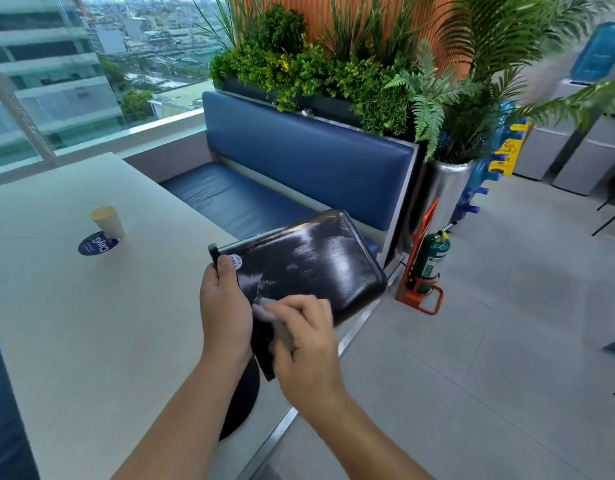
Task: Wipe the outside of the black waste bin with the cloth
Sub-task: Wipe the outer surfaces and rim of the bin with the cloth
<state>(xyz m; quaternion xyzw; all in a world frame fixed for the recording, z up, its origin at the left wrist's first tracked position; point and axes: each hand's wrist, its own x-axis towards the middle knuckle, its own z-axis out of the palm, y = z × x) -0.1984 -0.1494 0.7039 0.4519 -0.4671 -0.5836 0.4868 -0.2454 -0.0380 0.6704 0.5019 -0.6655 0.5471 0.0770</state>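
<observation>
A: What's the biggest thing around?
B: The pale bench (74, 306) on the left, with a blue padded seat (299, 157) behind it and a planter of greenery (316, 71) on top of the seat back.
A: And the black waste bin (320, 265)?
B: Tipped on its side in the air, past the bench's right edge, above the floor. Its glossy wall faces up, streaked.
A: Anything close by?
B: A green extinguisher (431, 261) in an orange stand, on the floor just right of the bin. A paper cup (108, 221) sits well apart on the bench.
A: The hands?
B: Left hand (223, 306) clenched on the bin's rim; right hand (306, 337) pressing a grey cloth (268, 311), blurred, to the bin's wall.
</observation>
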